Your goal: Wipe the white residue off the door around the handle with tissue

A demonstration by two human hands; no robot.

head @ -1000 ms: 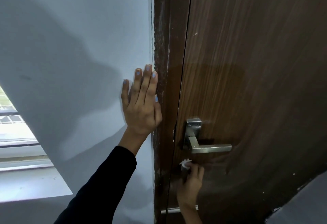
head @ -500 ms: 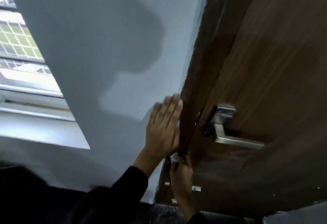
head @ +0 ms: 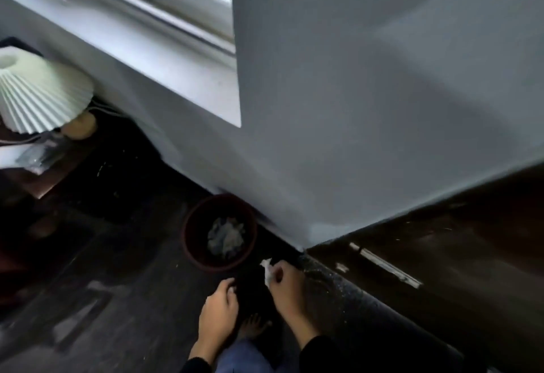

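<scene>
Now looking down at the floor, door handle out of view. Lamp [head: 38, 95] far left, not involved. Bin [head: 219, 232] sits against the wall [head: 353, 107] with crumpled paper already in it, likely why both hands are down here: used tissue probably headed there. Left hand [head: 217, 313] loosely curled, holding nothing visible. Right hand [head: 287, 285] just right of the bin, fingers pinched closed on the tissue [head: 267, 269], a small white wad sticking out the top. Door [head: 441, 255] is the dark panel at right, well apart from both hands.
</scene>
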